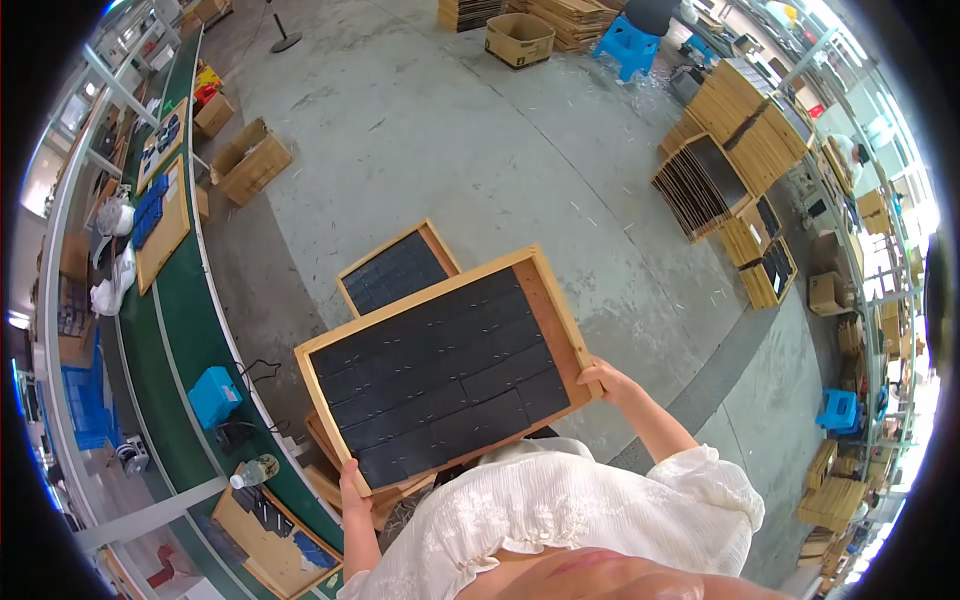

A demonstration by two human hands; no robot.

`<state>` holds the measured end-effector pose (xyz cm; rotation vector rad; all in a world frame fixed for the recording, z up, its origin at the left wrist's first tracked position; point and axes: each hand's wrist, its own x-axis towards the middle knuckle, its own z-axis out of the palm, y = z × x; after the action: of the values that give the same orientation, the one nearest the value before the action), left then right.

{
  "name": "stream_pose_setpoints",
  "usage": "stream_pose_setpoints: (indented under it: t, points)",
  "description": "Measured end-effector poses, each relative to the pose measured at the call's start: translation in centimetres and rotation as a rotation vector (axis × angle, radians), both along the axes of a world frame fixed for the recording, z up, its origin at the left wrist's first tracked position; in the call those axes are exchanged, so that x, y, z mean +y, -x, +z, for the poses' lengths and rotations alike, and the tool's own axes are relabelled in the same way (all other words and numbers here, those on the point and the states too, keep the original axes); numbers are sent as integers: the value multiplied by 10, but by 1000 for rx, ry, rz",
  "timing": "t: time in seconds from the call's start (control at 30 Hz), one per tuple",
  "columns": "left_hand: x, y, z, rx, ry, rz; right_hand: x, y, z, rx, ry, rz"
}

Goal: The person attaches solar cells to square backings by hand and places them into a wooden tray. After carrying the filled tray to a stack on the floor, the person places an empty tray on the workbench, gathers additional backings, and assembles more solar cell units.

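Note:
A wooden-framed tray (318, 395) is held up in front of my body, tilted. Rows of flat black pieces cover most of it, and a strip of bare brown board (545, 325) shows along its right side. My left hand (354, 488) grips the lower left corner of the frame. On the right edge, my right hand (606, 380) is closed round the wood. Beyond the tray, a second wooden tray (432, 236) with black pieces is partly covered by the held one. More wooden trays (322, 440) show low at my left, mostly hidden.
A green conveyor belt (180, 345) runs along the left, bearing a blue box-shaped device (214, 397), a plastic bottle (255, 471) and trays. An open carton (250, 165) sits on the floor beside it. Stacked wooden trays (745, 125) and a blue stool (627, 48) stand at the far right.

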<state>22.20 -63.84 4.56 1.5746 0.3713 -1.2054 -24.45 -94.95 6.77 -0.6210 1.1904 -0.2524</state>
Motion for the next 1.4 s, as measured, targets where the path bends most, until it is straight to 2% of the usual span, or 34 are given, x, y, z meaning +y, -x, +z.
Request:
stream_pose_setpoints:
  t: [0.1, 0.13, 0.2, 0.23, 0.27, 0.3, 0.33, 0.4, 0.53, 0.63, 0.77, 0.8, 1.0, 1.1, 1.23, 1.4]
  points:
    - [-35, 13, -20, -23, 61, 45, -47, -16, -25, 124, -18, -64]
    - [-42, 13, -35, -64, -94, 78, -58, -19, -33, 117, -18, -64]
    - [-73, 21, -36, -5, -194, 133, -93, -26, -53, 101, -18, -35]
    - [-85, 24, -44, 38, -61, 153, -109, -26, -73, 61, -15, -18]
    - [-72, 14, -90, 105, 16, 167, -122, -22, -102, 20, -14, 0]
    - [-83, 12, -100, 183, -57, 237, -132, -27, -127, -26, -11, 8]
    - [-84, 10, -123, 78, 11, 226, -137, -41, -130, -22, 27, -46]
    - [-97, 0, -155, 49, -15, 241, -158, -62, -161, -19, 29, 5]
    - [-119, -40, -246, 81, 82, 206, -197, -104, -234, -19, 0, 46]
    - [-141, -74, -306, 59, 115, 204, -220, -139, -297, 81, 25, 14]
    - [-191, -129, -365, 89, -113, 194, -254, -194, -380, 64, 37, 13]
    - [-173, -145, -413, 65, -134, 184, -260, -208, -391, 44, 41, 16]
    - [-253, -224, -508, 8, -218, 138, -312, -262, -521, 52, 45, -21]
    - [-273, -246, -541, 47, -55, 100, -329, -281, -555, 38, 73, -21]
    - [-290, -260, -579, 36, -77, 109, -339, -297, -575, 35, 61, -22]
    - [-300, -260, -581, 63, -69, 85, -345, -288, -610, 43, 8, 1]
